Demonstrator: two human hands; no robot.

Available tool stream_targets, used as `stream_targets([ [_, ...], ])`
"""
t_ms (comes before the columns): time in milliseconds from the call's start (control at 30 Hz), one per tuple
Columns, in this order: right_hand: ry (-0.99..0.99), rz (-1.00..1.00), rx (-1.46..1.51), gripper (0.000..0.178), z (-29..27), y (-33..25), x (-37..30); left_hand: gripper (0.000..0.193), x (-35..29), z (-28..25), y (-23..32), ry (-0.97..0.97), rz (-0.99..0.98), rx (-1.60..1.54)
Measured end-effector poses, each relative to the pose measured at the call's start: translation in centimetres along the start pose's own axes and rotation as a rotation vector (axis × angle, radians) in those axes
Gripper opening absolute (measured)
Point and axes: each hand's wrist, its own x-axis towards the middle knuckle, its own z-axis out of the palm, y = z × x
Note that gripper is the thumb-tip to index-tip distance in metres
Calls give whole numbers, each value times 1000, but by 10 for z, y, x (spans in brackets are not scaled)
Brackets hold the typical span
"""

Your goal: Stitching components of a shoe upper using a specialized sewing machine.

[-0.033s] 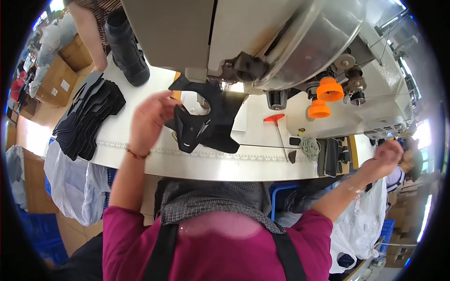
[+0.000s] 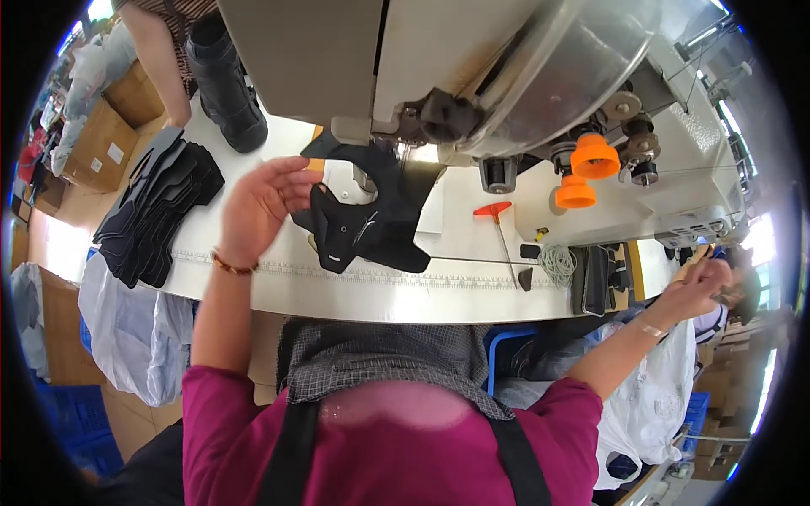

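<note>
A black cut fabric piece [image 2: 384, 223] with curved cutouts and a small light print lies under the head of the sewing machine [image 2: 354, 133]. My left hand [image 2: 257, 207] is at the piece's left edge, its fingers stretched out and its palm empty. I cannot tell whether the fingertips touch the cloth. Out to the far right, beyond the table's end, my right hand [image 2: 702, 285] is raised by the end of the machine's body. Its fingers look curled together, and what they hold, if anything, is too small to make out.
A stack of black cut pieces [image 2: 156, 211] lies left on the white table [image 2: 363, 299], near a black cylindrical object [image 2: 226, 88]. Right of the cloth are a red-handled tool [image 2: 498, 223] and a coil of pale cord [image 2: 557, 266]. Another person's arm [image 2: 156, 63] reaches in at upper left.
My left hand has shifted slightly left, its fingers straighter along the cloth's edge. My right hand has moved a little lower and to the right. The cloth stays nearly in place.
</note>
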Motion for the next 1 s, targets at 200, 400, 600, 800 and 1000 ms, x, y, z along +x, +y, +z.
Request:
stream_targets([
  [200,-100,494,-376,45,-71,95,120,46,34,70,24,-363,-75,1057],
  [400,3,269,-543,65,-64,124,169,68,52,95,8,-269,-531,1280],
  [600,-284,310,-638,70,-55,112,187,59,34,103,-31,121,-526,711],
  [800,-240,390,-760,70,-63,103,190,52,8,98,-26,419,-296,628],
  [1000,-221,426,-730,68,-53,90,178,59,-12,87,-55,441,-45,845],
])
